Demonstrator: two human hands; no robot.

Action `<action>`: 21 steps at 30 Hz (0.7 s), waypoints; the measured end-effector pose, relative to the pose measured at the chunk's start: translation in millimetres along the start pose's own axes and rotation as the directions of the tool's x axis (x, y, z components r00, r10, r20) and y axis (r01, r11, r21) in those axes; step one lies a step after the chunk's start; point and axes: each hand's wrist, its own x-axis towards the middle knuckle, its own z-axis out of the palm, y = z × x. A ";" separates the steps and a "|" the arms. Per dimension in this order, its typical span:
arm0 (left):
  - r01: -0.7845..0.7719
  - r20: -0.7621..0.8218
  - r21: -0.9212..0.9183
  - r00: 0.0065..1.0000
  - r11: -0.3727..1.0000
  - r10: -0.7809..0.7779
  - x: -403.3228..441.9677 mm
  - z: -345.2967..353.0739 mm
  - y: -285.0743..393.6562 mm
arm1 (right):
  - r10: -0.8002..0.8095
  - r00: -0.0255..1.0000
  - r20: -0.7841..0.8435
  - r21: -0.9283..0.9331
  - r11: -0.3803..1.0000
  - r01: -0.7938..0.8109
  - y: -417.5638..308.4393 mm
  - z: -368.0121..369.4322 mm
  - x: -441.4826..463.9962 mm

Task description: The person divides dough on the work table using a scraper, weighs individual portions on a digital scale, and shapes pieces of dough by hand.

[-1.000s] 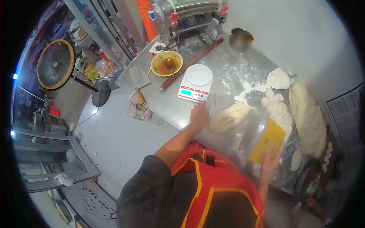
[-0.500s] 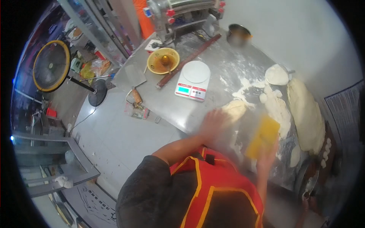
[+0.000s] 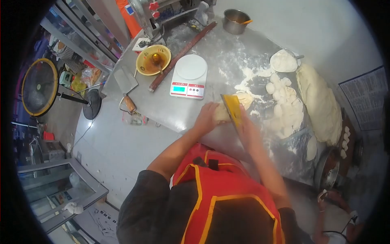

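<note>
A piece of dough lies on the floured metal table, below the white digital scale. My left hand is closed around the dough's left end. In my right hand is a yellow scraper, held on edge across the dough. More of the dough shows just beyond the blade. To the right are small flattened dough pieces in flour and a large long dough mass. The blade's lower edge is partly hidden by my right fingers.
Beyond the scale lie a red-brown rolling pin and a yellow bowl. A wide metal blade tool rests at the left edge. A pot stands at the back. Another person's hands show at lower right.
The scraper has moved left from the open table onto the dough. My left hand has moved onto the dough's end and closed round it. The view has shifted to the right.
</note>
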 end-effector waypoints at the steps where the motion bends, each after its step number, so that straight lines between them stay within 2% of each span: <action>1: 0.000 0.012 0.003 1.000 1.000 0.000 -0.8 -2.0 3.0 | 0.026 0.999 0.030 -0.013 1.000 -0.026 0.9 1.8 3.2; 4: 0.019 0.011 0.063 1.000 0.998 -0.019 -0.2 3.5 1.7 | 0.034 0.998 0.056 0.011 0.999 -0.035 12.2 12.9 12.8; 6: 0.042 -0.005 0.102 0.999 0.994 -0.042 -1.0 8.2 -0.9 | 0.066 0.991 0.116 -0.081 0.995 -0.056 11.2 23.4 23.2; 8: 0.061 -0.031 0.125 0.998 0.990 -0.058 3.5 11.1 -3.3 | 0.044 0.992 0.116 -0.097 0.995 -0.033 10.0 38.1 35.6; 10: 0.153 0.025 0.108 0.987 0.982 -0.157 13.2 15.7 -11.3 | -0.032 0.999 0.042 -0.039 0.999 0.034 6.7 48.3 52.5; 14: 0.225 0.095 -0.013 0.970 0.974 -0.222 21.7 -5.7 -4.0 | 0.031 0.998 0.055 -0.094 0.995 -0.025 -11.1 40.9 58.1; 17: 0.226 0.026 -0.158 0.974 0.961 -0.224 18.7 -20.8 -18.3 | -0.003 1.000 0.020 -0.061 0.998 0.004 -14.6 45.2 63.2; 21: 0.094 -0.194 0.001 0.977 0.996 -0.092 67.1 -65.5 -46.6 | 0.048 0.999 0.018 -0.109 0.993 -0.046 -2.1 58.9 62.0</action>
